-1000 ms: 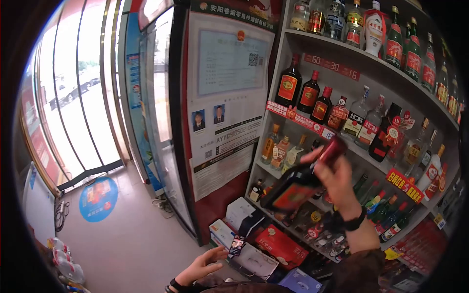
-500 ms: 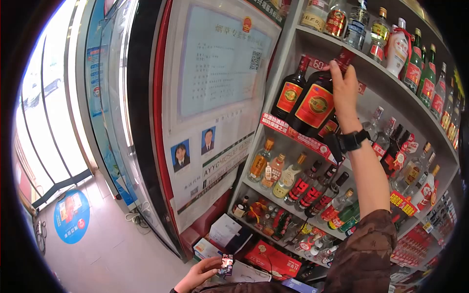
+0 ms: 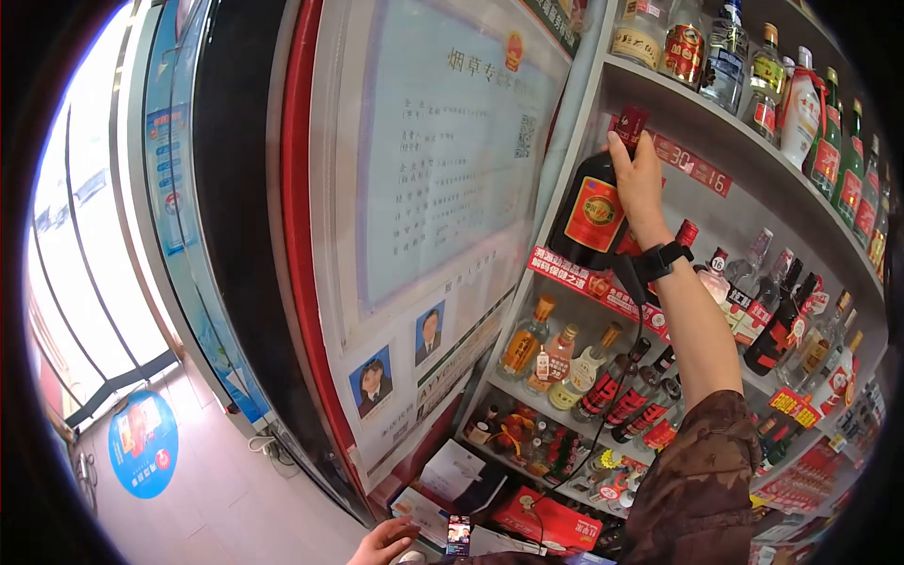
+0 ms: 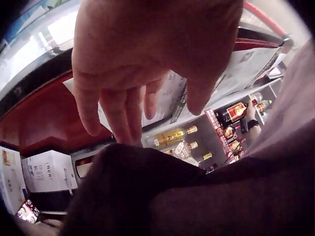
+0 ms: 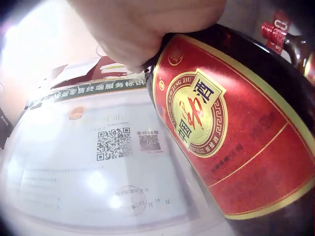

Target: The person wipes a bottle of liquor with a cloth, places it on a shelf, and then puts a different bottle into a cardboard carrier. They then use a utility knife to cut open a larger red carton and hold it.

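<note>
My right hand [image 3: 640, 193] grips a large dark liquor bottle [image 3: 589, 218] by its upper part, below the maroon cap. The bottle is nearly upright at the left end of a shelf, its base right above the red price strip [image 3: 574, 273]. Its red and gold label [image 5: 211, 113] fills much of the right wrist view, facing outward. Smaller red-capped bottles behind it are mostly hidden by the arm. Low at the bottom of the head view, my left hand [image 3: 384, 543] hangs with loose fingers and holds nothing; its fingers point down in the left wrist view.
Upright bottles stand on the shelves above and below, including an amber one [image 3: 527, 337]. A framed certificate [image 3: 443, 160] hangs left of the shelf. Boxes [image 3: 461, 471] and a red carton [image 3: 546, 518] lie low. A small lit screen [image 3: 459, 535] shows near the left hand.
My right hand has raised the bottle from a tilt to nearly upright and brought it to the shelf's left end. The head view has turned and come nearer; the left hand stays low.
</note>
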Demonstrator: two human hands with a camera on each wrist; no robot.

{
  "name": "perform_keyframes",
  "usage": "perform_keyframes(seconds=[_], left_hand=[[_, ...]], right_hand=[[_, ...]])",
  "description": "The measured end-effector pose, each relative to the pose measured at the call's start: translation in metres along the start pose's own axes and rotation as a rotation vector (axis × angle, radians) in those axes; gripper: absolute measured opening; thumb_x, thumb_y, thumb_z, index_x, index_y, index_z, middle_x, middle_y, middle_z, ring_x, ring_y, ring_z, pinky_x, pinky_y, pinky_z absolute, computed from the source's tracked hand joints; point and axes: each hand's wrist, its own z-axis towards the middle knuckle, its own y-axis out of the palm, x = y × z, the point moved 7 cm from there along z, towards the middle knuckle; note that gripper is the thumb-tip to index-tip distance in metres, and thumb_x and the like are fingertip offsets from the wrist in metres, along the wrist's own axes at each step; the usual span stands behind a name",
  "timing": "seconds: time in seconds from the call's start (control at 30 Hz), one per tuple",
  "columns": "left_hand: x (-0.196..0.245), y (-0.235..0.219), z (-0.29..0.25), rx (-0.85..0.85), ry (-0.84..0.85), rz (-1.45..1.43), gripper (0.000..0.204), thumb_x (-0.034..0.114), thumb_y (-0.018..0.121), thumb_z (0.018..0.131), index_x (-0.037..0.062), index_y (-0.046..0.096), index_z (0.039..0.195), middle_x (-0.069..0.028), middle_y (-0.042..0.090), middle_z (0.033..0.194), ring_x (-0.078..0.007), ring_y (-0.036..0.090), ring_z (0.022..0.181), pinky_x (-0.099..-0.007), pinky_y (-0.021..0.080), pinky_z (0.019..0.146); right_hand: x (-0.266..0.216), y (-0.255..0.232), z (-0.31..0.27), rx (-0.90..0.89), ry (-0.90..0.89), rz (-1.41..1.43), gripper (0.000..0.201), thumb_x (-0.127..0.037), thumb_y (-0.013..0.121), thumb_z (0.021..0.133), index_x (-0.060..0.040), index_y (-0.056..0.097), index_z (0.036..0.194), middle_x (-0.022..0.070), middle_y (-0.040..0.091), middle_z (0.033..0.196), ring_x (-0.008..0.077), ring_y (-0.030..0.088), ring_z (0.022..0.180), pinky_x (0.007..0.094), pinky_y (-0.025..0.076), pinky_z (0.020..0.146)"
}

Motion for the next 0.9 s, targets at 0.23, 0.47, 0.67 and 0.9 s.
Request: perform_keyframes(seconds=[0.23, 0.47, 0.67, 0.9], left_hand=[[0.002, -0.003, 0.012, -0.025, -0.002, 0.004, 0.044, 0.008, 0.058, 0.100, -0.0025, 0.043, 0.139, -0.0160, 0.060, 0.132, -0.0246, 0.056, 0.124, -0.0346, 0.044, 0.104], [0.010, -0.003, 0.021, -0.080, 0.025, 0.097, 0.043, 0.009, 0.057, 0.100, -0.0026, 0.044, 0.140, -0.0150, 0.060, 0.132, -0.0233, 0.056, 0.125, -0.0342, 0.043, 0.106], [0.015, -0.004, 0.023, -0.071, 0.090, 0.096, 0.044, 0.010, 0.057, 0.101, -0.0024, 0.043, 0.141, -0.0148, 0.059, 0.133, -0.0235, 0.056, 0.125, -0.0340, 0.043, 0.106], [-0.001, -0.017, 0.027, -0.075, 0.028, 0.082, 0.046, 0.011, 0.057, 0.101, -0.0020, 0.042, 0.142, -0.0151, 0.059, 0.134, -0.0239, 0.055, 0.125, -0.0350, 0.043, 0.106]], right_hand=[[0.013, 0.010, 0.007, -0.039, 0.012, 0.002, 0.040, -0.041, 0.062, 0.095, -0.0010, 0.059, 0.098, 0.0133, 0.072, 0.086, 0.0300, 0.069, 0.082, 0.0396, 0.050, 0.075], [0.013, 0.015, 0.006, -0.066, 0.049, 0.018, 0.040, -0.041, 0.062, 0.095, -0.0016, 0.060, 0.099, 0.0124, 0.072, 0.087, 0.0294, 0.069, 0.082, 0.0396, 0.051, 0.076], [0.041, 0.022, 0.008, -0.062, 0.041, -0.113, 0.042, -0.043, 0.060, 0.096, -0.0016, 0.060, 0.100, 0.0134, 0.072, 0.089, 0.0326, 0.069, 0.086, 0.0416, 0.051, 0.078], [0.044, 0.023, 0.005, -0.036, 0.069, -0.060, 0.042, -0.043, 0.060, 0.096, -0.0014, 0.059, 0.098, 0.0152, 0.072, 0.090, 0.0346, 0.068, 0.088, 0.0426, 0.050, 0.079]])
